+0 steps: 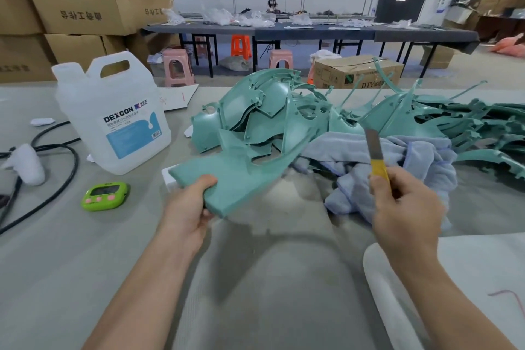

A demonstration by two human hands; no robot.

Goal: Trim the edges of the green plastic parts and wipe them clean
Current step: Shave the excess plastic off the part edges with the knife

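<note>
My left hand (193, 204) grips the near end of a long curved green plastic part (227, 176), holding it above the table with its far end running up and right over the pile. My right hand (403, 207) holds a yellow-handled utility knife (376, 156) with its blade pointing up, a little to the right of the held part and apart from it. A pale blue cloth (392, 167) lies crumpled behind the knife. A heap of green plastic parts (255, 111) stretches across the table behind both hands to the right edge.
A translucent jug labelled DEXCON (113, 119) stands at left. A green timer (105, 195) and black cables (56, 179) lie near it. A white sheet (454, 278) sits at lower right. Beyond the grey table (85, 250) are cardboard boxes, stools and long benches.
</note>
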